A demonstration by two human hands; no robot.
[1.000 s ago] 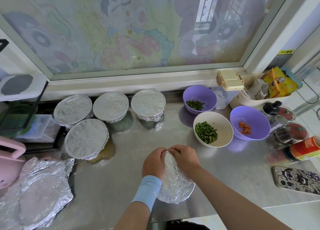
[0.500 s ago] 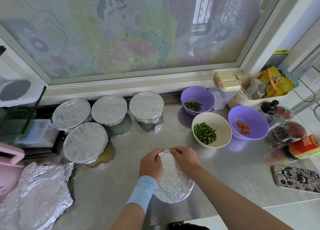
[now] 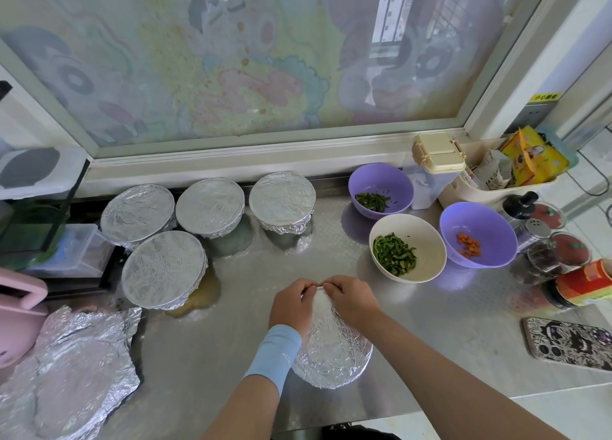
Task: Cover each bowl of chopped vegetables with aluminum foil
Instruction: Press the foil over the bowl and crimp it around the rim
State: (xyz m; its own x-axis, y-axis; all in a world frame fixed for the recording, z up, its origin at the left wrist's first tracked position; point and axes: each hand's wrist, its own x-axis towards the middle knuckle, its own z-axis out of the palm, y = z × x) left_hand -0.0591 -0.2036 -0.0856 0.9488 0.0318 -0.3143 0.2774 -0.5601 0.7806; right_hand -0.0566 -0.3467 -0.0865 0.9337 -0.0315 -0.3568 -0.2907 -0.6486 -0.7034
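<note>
Looks like brushed steel across the tabletop [image 3: 265, 356], dully mirroring what stands on it. Crinkled, bright metallic sheen on the foil [image 3: 331, 350] over the nearest bowl, on the four covered bowls [image 3: 164, 269] behind and on the loose sheets [image 3: 69, 373] at the left. Smooth, glossy plastic for the purple bowls [image 3: 397, 178]; smooth but duller on the cream bowl [image 3: 427, 241]. Soft, matt cloth for the blue wristband [image 3: 273, 350]

The 2 forearms reached in from the lower edge and converged; the left hand [image 3: 291, 302] and right hand [image 3: 351, 300] sat knuckles-up, fingertips nearly meeting, each pinching the foil [image 3: 334, 350] at its far edge; a light blue band [image 3: 273, 353] wrapped the left wrist.
</note>
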